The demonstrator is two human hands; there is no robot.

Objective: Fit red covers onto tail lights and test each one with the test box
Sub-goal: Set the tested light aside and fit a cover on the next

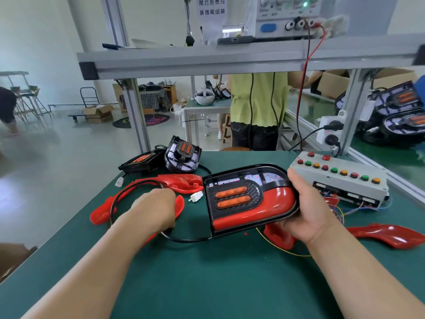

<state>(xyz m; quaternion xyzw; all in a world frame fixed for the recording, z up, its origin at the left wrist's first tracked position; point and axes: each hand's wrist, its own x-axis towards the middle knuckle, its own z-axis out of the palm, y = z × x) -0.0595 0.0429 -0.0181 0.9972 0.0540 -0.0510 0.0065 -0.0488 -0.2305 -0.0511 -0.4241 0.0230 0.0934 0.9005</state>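
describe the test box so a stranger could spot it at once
On the green table, look at the far right side, just beyond the right hand holding the tail light. The test box is the pale grey rectangular box there. Unlike the red and black parts around it, its top carries rows of round red, green and yellow buttons.

Between the fingers of the right hand (308,210), the tail light (250,199) shows a black frame, a glossy red cover and two orange strips on a black dotted patch. Just past those fingers, the pale grey test box (340,180) carries red, green and yellow buttons. Around the left hand (154,208) fingers lie bright red covers (177,180), a black cable (184,239) and a white plug (196,196) on the dark green table (207,277).
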